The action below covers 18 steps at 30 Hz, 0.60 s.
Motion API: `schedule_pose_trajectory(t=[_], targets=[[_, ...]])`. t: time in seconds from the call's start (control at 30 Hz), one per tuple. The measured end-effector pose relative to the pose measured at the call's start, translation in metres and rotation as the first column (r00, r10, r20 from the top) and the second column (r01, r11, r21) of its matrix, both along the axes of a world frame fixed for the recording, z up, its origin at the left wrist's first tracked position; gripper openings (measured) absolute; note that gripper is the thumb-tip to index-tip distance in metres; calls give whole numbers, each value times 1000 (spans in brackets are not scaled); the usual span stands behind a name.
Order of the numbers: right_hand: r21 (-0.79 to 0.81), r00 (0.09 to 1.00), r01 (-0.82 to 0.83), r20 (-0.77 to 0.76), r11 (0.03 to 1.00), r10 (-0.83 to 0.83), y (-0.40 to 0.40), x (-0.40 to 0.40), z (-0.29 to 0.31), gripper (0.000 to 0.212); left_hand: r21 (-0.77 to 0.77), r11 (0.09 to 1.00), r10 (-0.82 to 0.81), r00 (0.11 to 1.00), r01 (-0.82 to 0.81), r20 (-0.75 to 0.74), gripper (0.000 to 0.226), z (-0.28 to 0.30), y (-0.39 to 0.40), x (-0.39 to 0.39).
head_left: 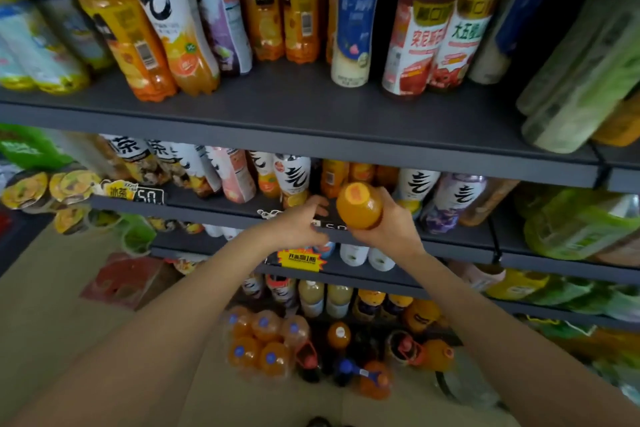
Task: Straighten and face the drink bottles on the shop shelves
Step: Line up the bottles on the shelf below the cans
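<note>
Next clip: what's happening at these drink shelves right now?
A person is standing at shop shelves stocked with drinks. The right hand holds an orange bottle in a closed grip, its end towards the camera, in front of the second shelf. The left hand hovers open beside it, holding nothing. The bottle is not yet back on a shelf.

Lighting dim and even, no glare. Shelf recesses in shadow. Edges bowed by wide-angle distortion; overall focus soft

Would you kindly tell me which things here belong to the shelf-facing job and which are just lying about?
Job: orange bottle held in right hand; left hand beside it; shelf bottles; shelf.
Lying about: cup noodles; floor multipack; red box.
</note>
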State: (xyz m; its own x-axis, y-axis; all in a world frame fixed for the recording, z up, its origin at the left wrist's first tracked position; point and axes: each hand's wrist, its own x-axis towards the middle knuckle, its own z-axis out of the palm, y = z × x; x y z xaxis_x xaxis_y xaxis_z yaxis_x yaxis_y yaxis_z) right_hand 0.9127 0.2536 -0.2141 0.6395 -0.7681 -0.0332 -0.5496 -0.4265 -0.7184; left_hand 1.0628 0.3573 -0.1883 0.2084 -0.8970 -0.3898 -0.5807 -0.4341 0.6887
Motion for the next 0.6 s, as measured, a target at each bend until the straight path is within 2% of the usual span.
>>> schedule_pose_trajectory(t=[0.07,0.13,0.2,0.3,0.4,0.5,0.6], targets=[[-24,998,-63,17,998,63,0,-10,32,59,-27,997,-71,992,69,-108,66,16,-4,2],[28,991,-127,55,992,125,-1,-16,73,38,-74,991,-127,968,114,-215,68,37,-6,-2],[110,972,-208,133,972,193,0,-18,114,26,-125,987,-138,931,101,-338,63,63,-5,-5],[185,941,-249,279,951,192,3,-14,163,19,-220,975,-129,886,31,-446,51,101,2,-6],[208,903,-254,401,945,154,7,-1,188,18,-334,934,-29,909,-123,-417,55,124,14,-2],[126,907,-239,384,963,175,15,23,194,26,-426,857,176,942,-290,-286,69,132,17,9],[70,927,-132,361,989,98,24,54,198,33,-595,735,335,937,-324,-98,57,134,15,29]])
